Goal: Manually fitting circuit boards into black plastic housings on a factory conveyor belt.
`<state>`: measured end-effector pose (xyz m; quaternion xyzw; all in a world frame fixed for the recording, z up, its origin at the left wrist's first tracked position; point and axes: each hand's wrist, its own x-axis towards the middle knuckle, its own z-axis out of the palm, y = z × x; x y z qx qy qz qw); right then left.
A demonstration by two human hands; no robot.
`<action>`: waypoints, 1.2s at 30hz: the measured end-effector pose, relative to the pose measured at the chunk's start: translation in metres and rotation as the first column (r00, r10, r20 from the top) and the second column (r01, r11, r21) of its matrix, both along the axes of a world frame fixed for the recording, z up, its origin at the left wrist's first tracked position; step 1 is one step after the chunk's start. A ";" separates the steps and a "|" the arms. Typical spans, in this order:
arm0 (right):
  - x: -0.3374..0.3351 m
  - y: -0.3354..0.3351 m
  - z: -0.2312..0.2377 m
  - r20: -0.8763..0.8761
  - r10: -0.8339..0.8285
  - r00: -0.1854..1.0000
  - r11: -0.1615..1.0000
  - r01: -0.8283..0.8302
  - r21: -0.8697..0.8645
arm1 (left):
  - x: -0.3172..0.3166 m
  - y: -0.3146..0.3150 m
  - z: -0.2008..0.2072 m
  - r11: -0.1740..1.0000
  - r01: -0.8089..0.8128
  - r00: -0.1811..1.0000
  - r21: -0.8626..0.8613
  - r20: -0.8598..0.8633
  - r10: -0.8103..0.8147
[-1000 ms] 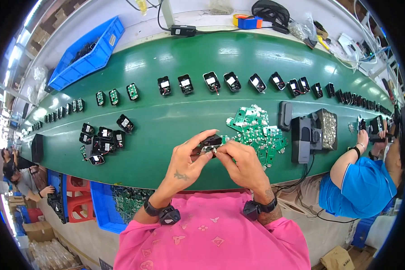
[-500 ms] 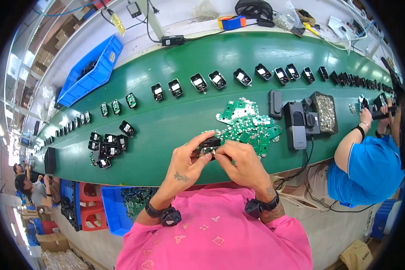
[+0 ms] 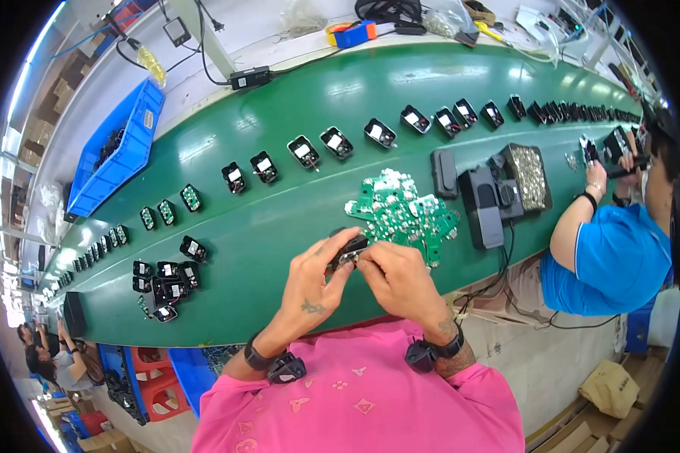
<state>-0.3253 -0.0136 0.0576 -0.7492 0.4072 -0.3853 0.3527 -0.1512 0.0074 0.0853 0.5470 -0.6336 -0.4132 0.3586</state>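
Observation:
A small black plastic housing [image 3: 352,245] is held over the near edge of the green table, tilted, with light-coloured parts showing at its open side. My left hand [image 3: 308,283] wraps fingers and thumb around it. My right hand [image 3: 395,278] is closed in a pinch at the housing's right side; what its fingertips grip is too small and hidden to name. Just beyond both hands lies a heap of green circuit boards [image 3: 400,219]. To the left, several black housings [image 3: 166,283] with white labels are clustered on the table.
A long row of black housings [image 3: 304,151] crosses the green table [image 3: 279,219]. Right of the boards stand a black device [image 3: 482,208] and a tray of small metal parts [image 3: 529,177]. A blue crate [image 3: 121,151] sits far left. A co-worker in blue [image 3: 604,257] works at right.
The view has turned, so the table's contents sit further left. My hands keep the housing between them, and it is tipped a little more, with the right fingers still at its side.

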 end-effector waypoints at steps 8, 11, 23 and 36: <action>0.064 -0.033 -0.037 -0.059 0.085 0.995 0.993 -0.079 0.089 | 0.061 -0.013 -0.058 0.968 -0.166 0.949 0.186 -0.237 0.209; 0.090 -0.045 -0.019 -0.112 -0.036 0.993 0.964 0.064 0.260 | 0.092 -0.014 -0.058 0.880 -0.197 0.741 0.432 -0.522 0.422; 0.113 -0.056 -0.040 0.242 0.119 0.963 0.965 -0.169 0.199 | 0.094 -0.017 -0.060 0.869 -0.313 0.829 0.385 -0.337 0.447; 0.010 -0.081 -0.063 0.345 -0.147 0.927 0.789 -0.100 0.606 | 0.001 -0.066 -0.094 0.982 -0.188 0.979 -0.027 -0.085 0.185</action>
